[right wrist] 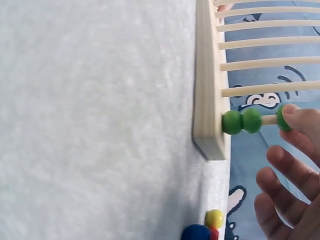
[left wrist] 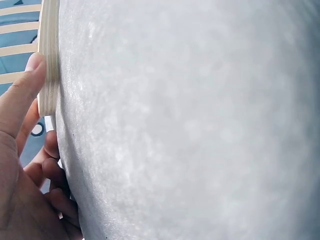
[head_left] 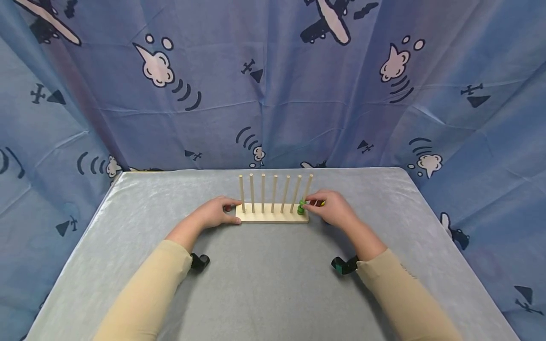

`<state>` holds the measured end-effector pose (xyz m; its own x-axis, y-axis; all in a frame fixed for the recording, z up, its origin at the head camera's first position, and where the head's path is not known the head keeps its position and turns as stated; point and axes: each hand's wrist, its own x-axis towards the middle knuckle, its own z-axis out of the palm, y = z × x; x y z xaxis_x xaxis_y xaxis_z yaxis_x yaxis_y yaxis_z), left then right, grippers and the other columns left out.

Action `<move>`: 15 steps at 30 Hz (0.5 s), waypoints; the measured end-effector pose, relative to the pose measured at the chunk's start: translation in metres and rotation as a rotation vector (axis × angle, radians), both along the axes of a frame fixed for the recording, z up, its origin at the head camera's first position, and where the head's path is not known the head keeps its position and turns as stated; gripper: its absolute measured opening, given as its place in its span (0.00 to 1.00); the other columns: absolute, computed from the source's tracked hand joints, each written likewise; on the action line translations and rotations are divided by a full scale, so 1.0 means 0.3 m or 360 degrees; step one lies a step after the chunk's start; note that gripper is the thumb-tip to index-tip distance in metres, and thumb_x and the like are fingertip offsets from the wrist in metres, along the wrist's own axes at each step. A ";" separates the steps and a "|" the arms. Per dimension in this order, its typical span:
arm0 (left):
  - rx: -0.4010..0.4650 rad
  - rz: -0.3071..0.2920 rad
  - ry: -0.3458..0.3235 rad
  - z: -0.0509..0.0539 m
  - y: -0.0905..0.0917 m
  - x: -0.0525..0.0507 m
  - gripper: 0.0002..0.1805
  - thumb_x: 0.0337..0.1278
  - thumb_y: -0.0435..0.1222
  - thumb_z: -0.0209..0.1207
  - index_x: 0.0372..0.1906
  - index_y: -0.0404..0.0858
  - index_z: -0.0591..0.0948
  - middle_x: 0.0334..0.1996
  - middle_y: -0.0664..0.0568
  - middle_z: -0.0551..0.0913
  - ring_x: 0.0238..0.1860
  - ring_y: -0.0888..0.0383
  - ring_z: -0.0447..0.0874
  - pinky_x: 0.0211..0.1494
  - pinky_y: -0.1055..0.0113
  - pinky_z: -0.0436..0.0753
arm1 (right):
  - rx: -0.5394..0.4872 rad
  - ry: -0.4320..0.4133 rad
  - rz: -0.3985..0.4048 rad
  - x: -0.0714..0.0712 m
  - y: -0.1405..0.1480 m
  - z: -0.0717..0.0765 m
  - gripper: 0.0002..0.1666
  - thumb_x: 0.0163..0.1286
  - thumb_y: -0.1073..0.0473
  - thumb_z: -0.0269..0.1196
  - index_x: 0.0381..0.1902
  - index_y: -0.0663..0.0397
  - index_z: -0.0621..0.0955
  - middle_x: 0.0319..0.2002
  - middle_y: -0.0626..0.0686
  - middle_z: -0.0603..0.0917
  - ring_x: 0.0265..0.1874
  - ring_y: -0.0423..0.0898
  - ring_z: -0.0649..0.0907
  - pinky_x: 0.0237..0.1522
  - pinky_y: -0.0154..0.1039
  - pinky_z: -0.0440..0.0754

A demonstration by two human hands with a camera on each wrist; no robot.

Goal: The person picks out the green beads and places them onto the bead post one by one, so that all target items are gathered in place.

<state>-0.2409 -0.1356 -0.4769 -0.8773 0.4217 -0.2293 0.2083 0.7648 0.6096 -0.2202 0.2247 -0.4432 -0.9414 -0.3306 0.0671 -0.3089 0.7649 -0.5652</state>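
Note:
A pale wooden peg board (head_left: 273,217) with several upright pegs stands toward the back of the table. My left hand (head_left: 214,212) grips the board's left end, its thumb (left wrist: 34,75) on the front edge and a finger behind. Two green beads (right wrist: 242,122) sit stacked at the foot of the rightmost peg. Above them, my right hand (head_left: 334,208) pinches another green bead (right wrist: 284,118) between thumb and index finger, around that same peg. Its other fingers are loosely bent. The pegs to the left carry no beads.
Beyond the board's right end lie a blue bead (right wrist: 196,232), a yellow bead (right wrist: 214,219) and a red bead (right wrist: 214,234), partly hidden by my right hand in the head view. A grey cloth covers the table (head_left: 264,274). A blue patterned curtain (head_left: 222,94) hangs behind.

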 end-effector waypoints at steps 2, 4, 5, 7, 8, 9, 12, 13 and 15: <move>0.0002 0.0000 -0.0001 0.002 0.001 0.001 0.38 0.50 0.51 0.73 0.67 0.45 0.77 0.47 0.48 0.77 0.48 0.53 0.73 0.53 0.55 0.72 | -0.0005 -0.0008 0.0013 -0.001 -0.001 -0.009 0.15 0.66 0.52 0.69 0.46 0.54 0.88 0.35 0.48 0.84 0.35 0.45 0.81 0.38 0.44 0.79; 0.0004 0.0001 0.0000 0.003 0.002 0.003 0.38 0.50 0.51 0.73 0.67 0.45 0.77 0.47 0.48 0.77 0.48 0.53 0.73 0.53 0.55 0.72 | 0.0001 -0.0028 0.0007 -0.001 -0.004 -0.015 0.15 0.66 0.52 0.70 0.46 0.54 0.88 0.35 0.48 0.84 0.35 0.45 0.81 0.38 0.43 0.78; 0.0003 0.0004 -0.0002 0.004 0.002 0.005 0.37 0.50 0.51 0.73 0.67 0.45 0.77 0.47 0.48 0.77 0.47 0.53 0.72 0.53 0.55 0.71 | 0.0006 -0.0040 0.0003 -0.001 -0.005 -0.016 0.15 0.66 0.52 0.70 0.46 0.54 0.88 0.35 0.48 0.84 0.35 0.45 0.81 0.38 0.43 0.78; 0.0003 0.0007 -0.0004 0.005 0.002 0.006 0.37 0.50 0.50 0.73 0.67 0.45 0.77 0.46 0.49 0.77 0.47 0.53 0.72 0.52 0.56 0.71 | 0.0026 -0.0062 -0.0005 0.000 -0.008 -0.017 0.16 0.66 0.52 0.69 0.47 0.54 0.88 0.35 0.48 0.84 0.35 0.45 0.80 0.38 0.43 0.78; 0.0001 0.0006 -0.0001 0.004 0.002 0.006 0.37 0.50 0.50 0.73 0.67 0.45 0.77 0.46 0.49 0.77 0.47 0.53 0.72 0.52 0.56 0.71 | 0.0031 -0.0072 -0.0008 0.000 -0.009 -0.018 0.16 0.66 0.52 0.69 0.48 0.54 0.88 0.35 0.48 0.84 0.35 0.45 0.80 0.38 0.43 0.78; 0.0002 0.0005 0.0000 0.004 0.002 0.005 0.37 0.50 0.50 0.73 0.67 0.45 0.77 0.46 0.49 0.77 0.47 0.53 0.72 0.52 0.56 0.71 | 0.0036 -0.0080 -0.0008 0.000 -0.009 -0.019 0.17 0.66 0.52 0.69 0.48 0.54 0.88 0.35 0.49 0.84 0.35 0.45 0.80 0.38 0.44 0.78; 0.0005 0.0001 0.0007 0.002 0.000 0.002 0.38 0.50 0.50 0.73 0.67 0.44 0.77 0.46 0.48 0.77 0.47 0.52 0.73 0.53 0.55 0.72 | 0.0043 -0.0093 -0.0002 0.000 -0.005 -0.021 0.19 0.66 0.52 0.69 0.51 0.55 0.87 0.36 0.49 0.85 0.36 0.46 0.81 0.39 0.44 0.79; 0.0005 -0.0001 0.0008 0.002 0.000 0.002 0.38 0.50 0.50 0.73 0.67 0.44 0.77 0.46 0.48 0.77 0.47 0.52 0.73 0.53 0.55 0.72 | 0.0041 -0.0097 0.0002 -0.001 -0.003 -0.023 0.20 0.66 0.52 0.69 0.52 0.56 0.87 0.37 0.50 0.85 0.36 0.46 0.81 0.40 0.45 0.79; 0.0007 -0.0003 0.0006 0.000 0.000 0.000 0.38 0.50 0.50 0.73 0.67 0.44 0.77 0.46 0.48 0.77 0.47 0.52 0.73 0.52 0.55 0.72 | 0.0037 -0.0099 0.0011 -0.003 0.003 -0.026 0.21 0.66 0.52 0.69 0.53 0.56 0.86 0.37 0.50 0.85 0.37 0.46 0.81 0.40 0.45 0.79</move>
